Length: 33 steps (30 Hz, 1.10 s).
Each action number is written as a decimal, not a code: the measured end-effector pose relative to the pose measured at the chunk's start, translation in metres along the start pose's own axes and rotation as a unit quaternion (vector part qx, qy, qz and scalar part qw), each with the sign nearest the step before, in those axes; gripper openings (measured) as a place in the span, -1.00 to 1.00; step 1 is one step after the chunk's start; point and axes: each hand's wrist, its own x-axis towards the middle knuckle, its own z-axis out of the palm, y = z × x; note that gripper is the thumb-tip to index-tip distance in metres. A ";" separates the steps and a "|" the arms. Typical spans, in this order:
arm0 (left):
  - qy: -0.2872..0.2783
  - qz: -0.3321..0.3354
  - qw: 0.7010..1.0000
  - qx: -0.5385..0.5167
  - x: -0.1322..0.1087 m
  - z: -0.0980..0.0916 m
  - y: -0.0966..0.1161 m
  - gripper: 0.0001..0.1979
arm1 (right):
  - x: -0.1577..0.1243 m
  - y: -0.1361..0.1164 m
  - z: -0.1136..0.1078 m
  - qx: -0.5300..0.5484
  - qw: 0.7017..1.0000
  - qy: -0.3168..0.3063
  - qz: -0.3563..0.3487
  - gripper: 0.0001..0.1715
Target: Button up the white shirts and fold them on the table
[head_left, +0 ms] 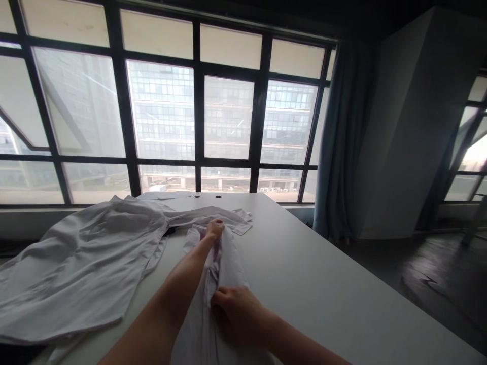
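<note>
A narrow white garment (pixel 232 258), drawn into lengthwise folds, runs away from me over the table; its exact kind is hard to make out. Reaching forward, my left hand (pixel 215 228) is closed with its fingertips pinching the far end of this cloth. Nearer to me, my right hand (pixel 239 310) is bent with its fingers closed on the garment's edge, close to the dark gap between the folds. To the left of both hands a white shirt (pixel 99 248) lies spread and wrinkled, with one sleeve (pixel 205 214) stretched to the right behind my left hand.
The white table (pixel 304 289) extends to the right, its edge slanting toward the window. Two dark round holes show near its far end. Beyond stand black-framed windows (pixel 228 121), a blue curtain (pixel 335 152) and a pale pillar (pixel 395 137). Dark floor (pixel 426 274) lies right.
</note>
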 end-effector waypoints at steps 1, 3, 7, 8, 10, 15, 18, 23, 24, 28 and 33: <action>0.001 0.005 1.000 -0.010 0.003 0.002 -0.003 -0.78 | 0.001 0.000 0.000 -0.007 1.000 -0.005 -0.003 -0.83; 0.001 0.022 1.000 -0.020 0.005 0.004 -0.009 -0.80 | 0.003 -0.001 0.001 -0.020 1.000 -0.012 -0.012 -0.83; -0.012 0.068 0.998 0.014 0.003 0.000 -0.017 -0.79 | 0.005 -0.001 0.002 -0.024 1.000 -0.007 -0.016 -0.84; -0.016 0.076 0.997 0.022 0.002 -0.004 -0.016 -0.79 | 0.005 -0.001 0.002 -0.022 1.000 -0.005 -0.018 -0.82; -0.026 0.091 0.995 0.040 -0.001 -0.012 -0.011 -0.78 | 0.005 -0.001 0.002 -0.014 1.000 -0.004 -0.017 -0.78; -0.073 0.128 0.984 0.097 -0.024 -0.036 -0.002 -0.77 | 0.005 0.006 0.002 0.000 1.000 0.020 -0.002 -0.50; -0.155 0.147 0.965 0.150 -0.055 -0.049 -0.017 -0.69 | 0.008 0.015 0.006 0.009 0.998 0.056 0.010 -0.13; -0.255 0.198 0.914 0.245 -0.111 -0.065 -0.055 -0.50 | 0.009 0.018 0.012 -0.003 0.999 0.042 0.005 -0.26; -0.257 0.208 0.908 0.259 -0.118 -0.067 -0.059 -0.48 | 0.008 0.016 0.012 -0.009 0.999 0.038 -0.001 -0.35; -0.222 0.234 0.915 0.241 -0.126 -0.073 -0.060 -0.52 | 0.006 0.006 0.009 -0.026 0.999 0.034 -0.009 -0.59; -0.169 0.225 0.944 0.172 -0.112 -0.078 -0.047 -0.77 | 0.009 0.000 0.006 -0.039 0.999 0.023 0.028 -0.70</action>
